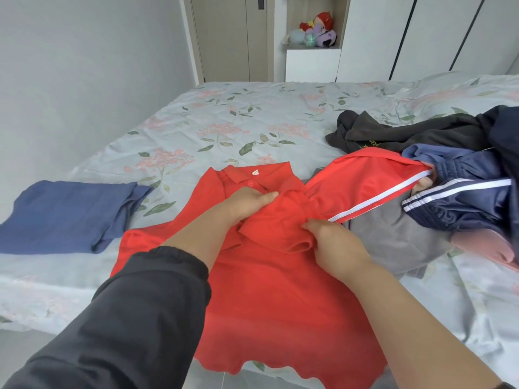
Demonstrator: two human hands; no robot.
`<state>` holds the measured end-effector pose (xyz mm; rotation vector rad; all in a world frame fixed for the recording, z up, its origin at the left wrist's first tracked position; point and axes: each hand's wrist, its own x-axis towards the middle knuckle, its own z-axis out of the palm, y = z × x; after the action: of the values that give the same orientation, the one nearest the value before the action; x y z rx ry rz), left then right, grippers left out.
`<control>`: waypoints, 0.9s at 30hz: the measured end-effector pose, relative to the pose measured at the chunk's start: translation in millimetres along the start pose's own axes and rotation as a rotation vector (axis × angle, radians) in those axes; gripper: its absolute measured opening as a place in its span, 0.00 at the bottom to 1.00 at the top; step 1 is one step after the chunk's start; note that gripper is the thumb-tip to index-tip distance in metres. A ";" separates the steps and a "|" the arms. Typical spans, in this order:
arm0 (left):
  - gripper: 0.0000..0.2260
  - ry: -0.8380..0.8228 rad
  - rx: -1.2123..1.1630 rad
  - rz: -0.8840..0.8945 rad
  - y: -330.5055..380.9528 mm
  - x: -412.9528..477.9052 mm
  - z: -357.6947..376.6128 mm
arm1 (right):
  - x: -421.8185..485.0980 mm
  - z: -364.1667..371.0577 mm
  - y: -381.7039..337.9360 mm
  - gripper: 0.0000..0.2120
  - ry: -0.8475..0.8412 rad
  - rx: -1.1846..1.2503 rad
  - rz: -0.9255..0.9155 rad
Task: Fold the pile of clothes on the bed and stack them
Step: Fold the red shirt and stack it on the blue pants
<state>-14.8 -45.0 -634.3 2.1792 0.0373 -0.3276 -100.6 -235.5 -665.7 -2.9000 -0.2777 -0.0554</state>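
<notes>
Red polo shirt [275, 299]: it is lying spread on the near edge of the bed [224, 122], hem hanging over the near side and collar pointing far.
Left hand [247, 203]: it is reaching in from a dark sleeve [134, 304], with fingers and thumb curling round a bunch of red fabric just below the collar.
Right hand [334, 242]: it is sitting just right of the left hand, fingers curling in and pinching the same bunched-up part of the shirt.
Striped sleeve [373, 189]: the shirt's right sleeve, edged in white, is stretching off to the right and running into the pile.
Folded blue garment [64, 214]: it is lying flat to the left, apart from the shirt.
Unfolded pile: it is sitting on the right side of the bed, with a grey garment [393, 242] nearest, navy shorts [463, 203] with white stripes on top of it, something pink [483, 245] at the right edge, and a dark garment [407, 133] spreading out farther back.
Plush toys [317, 30]: they are sitting in a wall niche beyond the far side of the bed.
</notes>
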 end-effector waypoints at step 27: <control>0.12 0.368 1.186 0.675 30.0 39.2 56.1 | 10.9 23.7 23.2 0.29 -0.006 0.078 -0.113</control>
<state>15.1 -111.3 -651.4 3.1674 -0.8660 0.6049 -85.1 -250.2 -693.3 -2.8055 -0.4352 -0.0530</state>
